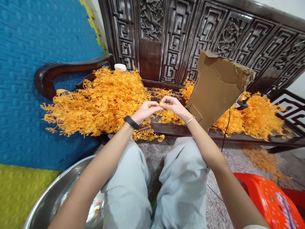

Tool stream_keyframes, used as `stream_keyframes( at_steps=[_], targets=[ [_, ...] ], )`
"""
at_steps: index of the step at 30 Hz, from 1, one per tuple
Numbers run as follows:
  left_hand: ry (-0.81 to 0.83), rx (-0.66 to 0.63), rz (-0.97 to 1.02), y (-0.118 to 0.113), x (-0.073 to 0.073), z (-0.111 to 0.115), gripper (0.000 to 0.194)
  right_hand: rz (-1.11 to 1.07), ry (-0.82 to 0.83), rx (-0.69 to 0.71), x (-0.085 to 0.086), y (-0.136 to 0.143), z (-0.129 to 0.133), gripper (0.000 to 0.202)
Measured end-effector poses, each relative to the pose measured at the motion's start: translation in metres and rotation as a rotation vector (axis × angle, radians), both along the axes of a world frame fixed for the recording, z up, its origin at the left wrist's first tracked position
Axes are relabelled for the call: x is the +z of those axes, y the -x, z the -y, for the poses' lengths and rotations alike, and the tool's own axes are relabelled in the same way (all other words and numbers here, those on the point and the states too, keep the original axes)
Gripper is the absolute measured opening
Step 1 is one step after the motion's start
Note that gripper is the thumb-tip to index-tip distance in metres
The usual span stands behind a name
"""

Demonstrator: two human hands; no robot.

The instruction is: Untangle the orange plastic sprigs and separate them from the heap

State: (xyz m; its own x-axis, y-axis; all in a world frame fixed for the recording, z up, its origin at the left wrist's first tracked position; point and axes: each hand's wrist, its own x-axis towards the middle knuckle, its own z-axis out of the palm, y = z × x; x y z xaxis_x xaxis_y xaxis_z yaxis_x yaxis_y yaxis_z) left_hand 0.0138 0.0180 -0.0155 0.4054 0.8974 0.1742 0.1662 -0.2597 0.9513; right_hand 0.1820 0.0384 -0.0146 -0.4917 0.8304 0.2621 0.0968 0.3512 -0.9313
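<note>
My left hand (148, 110), with a black band at the wrist, and my right hand (173, 106), with a thin bangle, meet fingertip to fingertip over a dark wooden bench. Both are closed in a pinch on a small orange piece (160, 105), mostly hidden by the fingers. Left of them rises a big heap of orange, frilly, branching sprigs (111, 98) that look like artificial foliage. More loose orange sprigs (170, 117) lie just below and behind my hands. A brown cardboard sheet (214, 86) leans upright close to my right hand.
A carved dark bench back (152, 60) runs behind. To the right lie another orange heap (259, 117) and a black device with a cable (241, 103). A metal basin (44, 198) stands at lower left, a red plastic stool (264, 197) at lower right. Blue matting (35, 41) covers the left.
</note>
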Motion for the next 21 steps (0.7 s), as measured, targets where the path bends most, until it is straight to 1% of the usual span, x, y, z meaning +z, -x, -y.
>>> stream_keyframes(
  at_steps=[5,11,13,16,18,21],
  targets=[
    [-0.006,0.045,-0.035,-0.003,0.001,0.001,0.022,0.04,0.011,-0.008,0.001,-0.007,-0.004,0.02],
    [0.033,-0.007,0.015,-0.006,0.0,-0.001,0.022,0.045,-0.005,-0.032,0.004,-0.012,-0.003,0.019],
    [0.04,-0.047,0.018,-0.006,0.001,-0.001,0.021,0.031,0.012,0.002,0.004,-0.014,-0.003,0.02],
    [0.035,-0.106,0.017,-0.007,0.003,0.001,0.022,0.011,0.078,0.108,0.005,-0.015,-0.001,0.021],
    [0.039,-0.141,0.032,-0.007,0.005,0.003,0.026,-0.002,0.13,0.169,0.007,-0.014,0.002,0.023],
    [0.046,-0.177,0.102,-0.008,0.006,0.006,0.032,-0.03,0.196,0.219,0.01,-0.012,0.006,0.027]
  ],
)
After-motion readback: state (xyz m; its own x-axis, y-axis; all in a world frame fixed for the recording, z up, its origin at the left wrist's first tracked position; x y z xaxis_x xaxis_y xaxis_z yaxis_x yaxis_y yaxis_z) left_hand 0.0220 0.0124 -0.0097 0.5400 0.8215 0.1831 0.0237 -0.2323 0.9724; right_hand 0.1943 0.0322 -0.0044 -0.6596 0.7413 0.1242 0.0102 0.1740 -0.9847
